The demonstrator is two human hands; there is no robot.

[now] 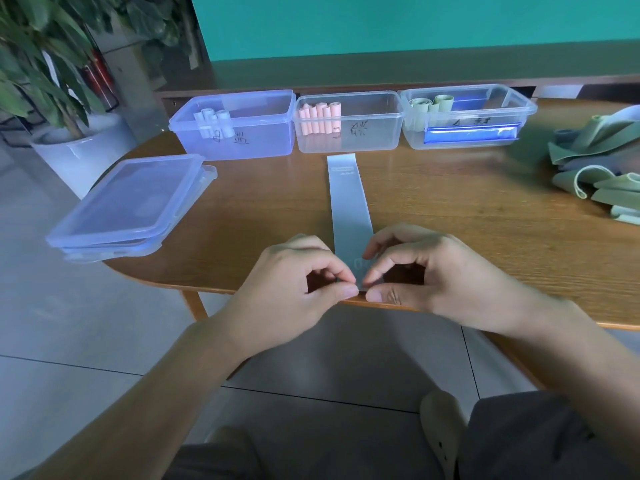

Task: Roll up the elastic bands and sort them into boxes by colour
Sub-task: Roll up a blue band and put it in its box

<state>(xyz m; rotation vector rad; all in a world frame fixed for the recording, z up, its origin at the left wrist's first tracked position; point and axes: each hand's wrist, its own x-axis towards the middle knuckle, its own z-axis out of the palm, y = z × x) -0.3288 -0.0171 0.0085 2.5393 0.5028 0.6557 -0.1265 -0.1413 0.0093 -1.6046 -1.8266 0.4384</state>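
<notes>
- The pale grey-blue band (348,202) lay flat and straight on the wooden surface (450,209), running from the near edge away towards the boxes; laid out like that, it probably left a clear run for rolling from the near end.
- The left hand (294,275) and the right hand (426,268) met at the band's near end, right at the edge of the surface. Each grip was clamped on that end, thumb against forefinger, pinching it from either side, apparently to start the first tight turn.
- No roll had formed yet, as far as could be seen; the fingers hid the very end.
- The band looked thin, smooth and matte, with a small printed label near its far end and faint print near the hands.
- Three open boxes stood in a row at the back: the bluish box (239,133) held pale rolls, the middle box (349,126) pink rolls, the right box (467,119) green rolls. The rolls stood upright and together, each colour in its own box.
- This band's colour seemed to match the pale rolls on the left.
- Unrolled bands (595,168), mostly green, lay heaped at the right; stacked lids (128,202) sat at the left.
</notes>
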